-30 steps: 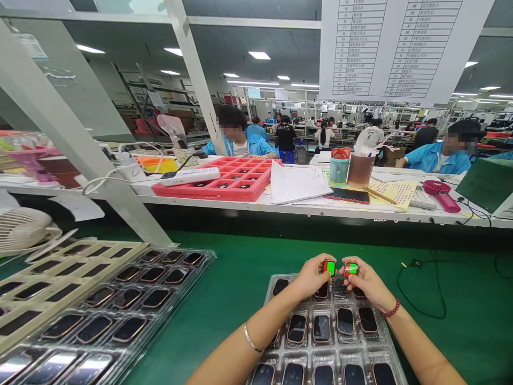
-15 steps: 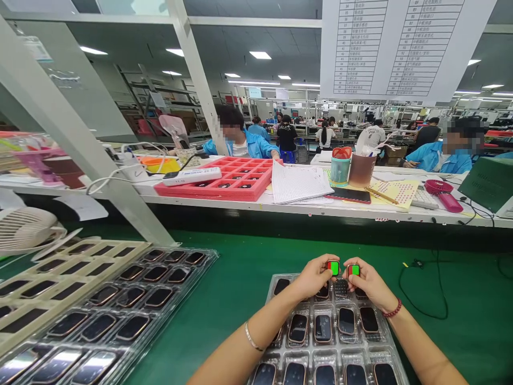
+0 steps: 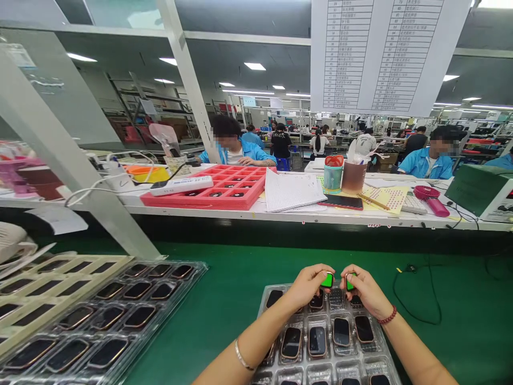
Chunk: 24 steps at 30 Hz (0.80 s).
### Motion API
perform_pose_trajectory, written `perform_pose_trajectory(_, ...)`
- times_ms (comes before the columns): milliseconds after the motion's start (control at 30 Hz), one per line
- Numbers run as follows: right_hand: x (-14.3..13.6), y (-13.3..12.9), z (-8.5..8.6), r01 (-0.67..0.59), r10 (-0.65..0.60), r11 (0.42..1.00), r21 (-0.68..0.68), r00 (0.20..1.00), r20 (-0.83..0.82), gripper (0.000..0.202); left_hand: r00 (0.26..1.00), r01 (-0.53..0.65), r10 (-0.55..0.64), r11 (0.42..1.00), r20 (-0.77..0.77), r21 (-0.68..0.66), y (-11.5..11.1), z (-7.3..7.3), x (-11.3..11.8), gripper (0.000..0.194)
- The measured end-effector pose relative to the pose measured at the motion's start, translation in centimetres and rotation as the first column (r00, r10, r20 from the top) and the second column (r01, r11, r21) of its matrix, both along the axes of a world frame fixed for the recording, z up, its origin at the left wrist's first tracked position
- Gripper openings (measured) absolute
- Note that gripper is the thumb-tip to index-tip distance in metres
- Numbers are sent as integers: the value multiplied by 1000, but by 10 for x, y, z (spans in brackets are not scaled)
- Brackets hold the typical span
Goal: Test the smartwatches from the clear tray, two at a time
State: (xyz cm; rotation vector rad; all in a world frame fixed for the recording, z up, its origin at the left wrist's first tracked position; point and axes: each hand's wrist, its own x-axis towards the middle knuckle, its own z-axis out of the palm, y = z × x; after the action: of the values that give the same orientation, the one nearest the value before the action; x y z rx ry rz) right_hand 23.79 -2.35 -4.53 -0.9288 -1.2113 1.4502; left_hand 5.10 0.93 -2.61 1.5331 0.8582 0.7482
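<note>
My left hand is closed on a small watch whose screen glows green. A second watch, also lit green, is gripped in my right hand. Both hands hover close together, with a small gap between them, over the far edge of a clear plastic tray. Dark-screened watches, such as one at the middle, lie in the tray's pockets. One far pocket, just below the hands, holds no watch.
Left on the green table are another clear tray of watches and a cream tray. A white shelf ahead carries a red foam tray, papers, cups and a pink fan. A cable lies right. People sit beyond.
The screens of both held watches have gone from red and green to green. The view has shifted, and both hands still hold their watches above the tray.
</note>
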Motion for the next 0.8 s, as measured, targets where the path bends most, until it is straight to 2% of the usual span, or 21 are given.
perform_pose_trajectory(133,0,0,0,-22,22,1000,-2,999,-44,21,1000,-2,2,1000,13,-22,1,1,0,32)
perform_pose_trajectory(200,0,1,-1,-24,23,1000,-9,997,-72,27,999,-5,7,999,43,-42,2,-1,0,32)
perform_pose_trajectory(333,0,4,-7,-5,4,1000,-13,998,-63,38,997,-10,13,999,70,-41,6,-10,0,48)
perform_pose_trajectory(400,1,5,-9,-7,8,1000,10,998,-56,42,996,-14,17,999,82,-39,6,-13,0,51)
perform_pose_trajectory(567,1,4,-9,-18,19,999,49,999,-33,44,995,-27,27,1000,95,-2,6,-13,0,47)
perform_pose_trajectory(700,0,3,-7,-10,8,998,60,1000,27,38,993,-13,13,1000,114,-4,6,-13,0,35)
perform_pose_trajectory(800,-1,3,-6,-26,22,996,80,999,45,42,996,-49,45,998,80,46,6,-13,0,40)
